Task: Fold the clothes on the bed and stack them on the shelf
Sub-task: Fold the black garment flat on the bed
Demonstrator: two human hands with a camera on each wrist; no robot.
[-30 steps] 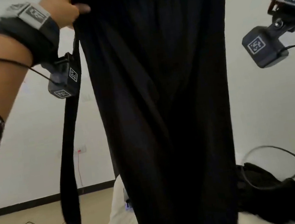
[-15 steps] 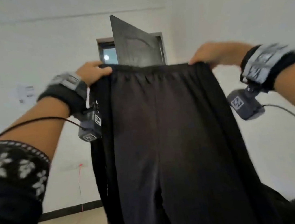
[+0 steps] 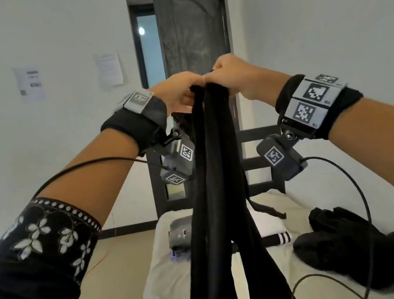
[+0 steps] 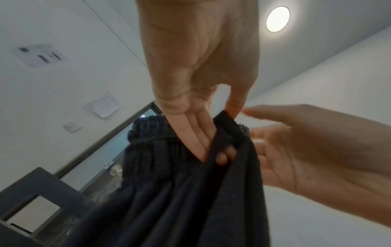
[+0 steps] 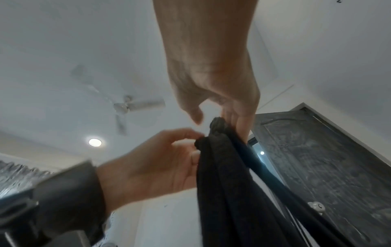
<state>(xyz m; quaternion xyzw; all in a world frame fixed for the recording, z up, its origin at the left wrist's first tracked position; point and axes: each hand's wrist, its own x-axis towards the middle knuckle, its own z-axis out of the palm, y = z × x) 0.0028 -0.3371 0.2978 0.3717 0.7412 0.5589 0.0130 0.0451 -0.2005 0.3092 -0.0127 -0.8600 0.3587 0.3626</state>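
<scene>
The black trousers (image 3: 218, 197) hang by the waistband, doubled lengthwise, with the legs trailing down over the bed (image 3: 158, 281). My left hand (image 3: 183, 93) and right hand (image 3: 226, 76) meet at the top of them. In the left wrist view the left hand (image 4: 213, 127) pinches the gathered waistband (image 4: 226, 120), and a drawstring loop crosses one fingertip. In the right wrist view the right hand (image 5: 213, 117) has its fingers curled against the waistband edge (image 5: 217, 125), with the thumb lifted a little off it. The shelf is not in view.
A heap of black clothing (image 3: 355, 241) lies on the right of the bed. A folded white item with black stripes (image 3: 274, 237) and a grey device (image 3: 179, 230) lie farther back. Beyond stand the dark footboard (image 3: 258, 161) and an open dark door (image 3: 188, 23). Cables hang from both wrists.
My hands have come together from wide apart, bringing the two ends of the waistband side to side so the trousers hang doubled. The view has dropped and the bed now shows.
</scene>
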